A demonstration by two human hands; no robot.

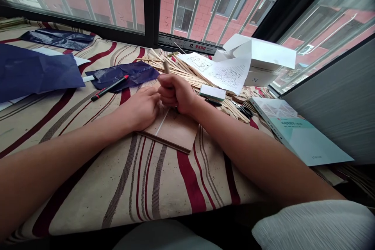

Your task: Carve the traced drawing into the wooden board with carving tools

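Observation:
A flat brown wooden board with a pale line across it lies on the striped cloth under both hands. My right hand is closed in a fist around a tool with a round wooden handle; the handle's top sticks up out of the fist. The tool's lower end is hidden, so I cannot tell its kind. My left hand bears on the board's left side, its fingers curled and touching my right hand. Its fingertips are mostly hidden. Small dark marks show on the board below my right fist.
Left lie a red-and-black pen and dark blue sheets. Behind my hands are thin wooden sticks, printed drawings and a white box. To the right are black-handled scissors and a pale green book. Windows stand behind.

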